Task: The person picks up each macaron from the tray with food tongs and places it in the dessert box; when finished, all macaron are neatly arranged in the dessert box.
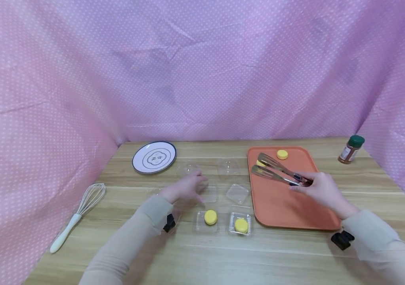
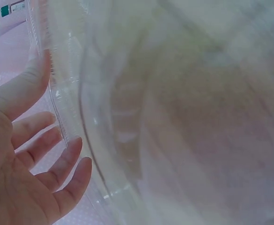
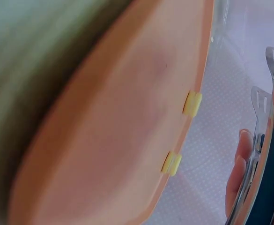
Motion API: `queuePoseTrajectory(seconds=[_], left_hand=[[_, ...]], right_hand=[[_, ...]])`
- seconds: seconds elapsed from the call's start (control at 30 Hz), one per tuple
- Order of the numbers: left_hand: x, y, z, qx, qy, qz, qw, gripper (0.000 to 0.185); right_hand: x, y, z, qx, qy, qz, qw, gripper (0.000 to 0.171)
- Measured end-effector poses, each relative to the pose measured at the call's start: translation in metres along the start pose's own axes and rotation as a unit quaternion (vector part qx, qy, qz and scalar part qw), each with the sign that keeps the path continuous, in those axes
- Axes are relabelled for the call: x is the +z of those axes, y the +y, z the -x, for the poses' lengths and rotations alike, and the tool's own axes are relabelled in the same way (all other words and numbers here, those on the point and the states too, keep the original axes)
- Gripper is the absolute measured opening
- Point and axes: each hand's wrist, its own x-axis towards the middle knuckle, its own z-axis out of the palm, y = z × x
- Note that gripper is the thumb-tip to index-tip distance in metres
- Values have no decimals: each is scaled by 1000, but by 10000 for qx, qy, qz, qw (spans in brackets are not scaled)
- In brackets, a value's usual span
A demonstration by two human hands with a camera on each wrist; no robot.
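My right hand [image 1: 323,192] grips a pair of metal tongs [image 1: 277,164] by the dark handles, the slotted ends spread apart above the orange tray [image 1: 291,209]. Two yellow macarons sit on that tray: one macaron [image 1: 282,154] near its back edge, another macaron [image 1: 260,163] partly hidden behind the tongs. My left hand [image 1: 185,188] reaches over the clear plastic boxes, thumb and fingers spread; in the left wrist view its fingertips [image 2: 83,164] are at a clear plastic edge. Nearer to me, one macaron [image 1: 210,217] and another macaron [image 1: 241,225] each lie in a clear box.
A white plate [image 1: 142,158] with a blue rim lies at the back left. At the left edge is a whisk [image 1: 75,217]. A green-capped spice jar [image 1: 351,149] stands at the back right. Clear plastic pieces [image 1: 237,193] lie left of the tray.
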Motion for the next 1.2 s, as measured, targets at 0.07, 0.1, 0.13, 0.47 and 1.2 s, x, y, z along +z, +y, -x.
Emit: queuePoseTrajectory(seconds=[0.07, 0.1, 0.13, 0.47, 1.2], left_hand=[[0, -1, 0, 34, 17, -25, 10000, 82], [0, -1, 0, 32, 16, -28, 10000, 82], [0, -1, 0, 56, 35, -32, 10000, 82], [0, -1, 3, -109, -3, 168, 9998, 85], [2, 0, 0, -196, -6, 229, 9995, 85]], right_hand=[[-1, 3, -5, 56, -37, -47, 10000, 52], [-2, 4, -7, 77, -39, -67, 9999, 53], [-2, 4, -9, 98, -40, -79, 9999, 54], [-5, 13, -32, 229, -110, 284, 9993, 57], [7, 34, -54, 245, -553, 924, 9939, 55]])
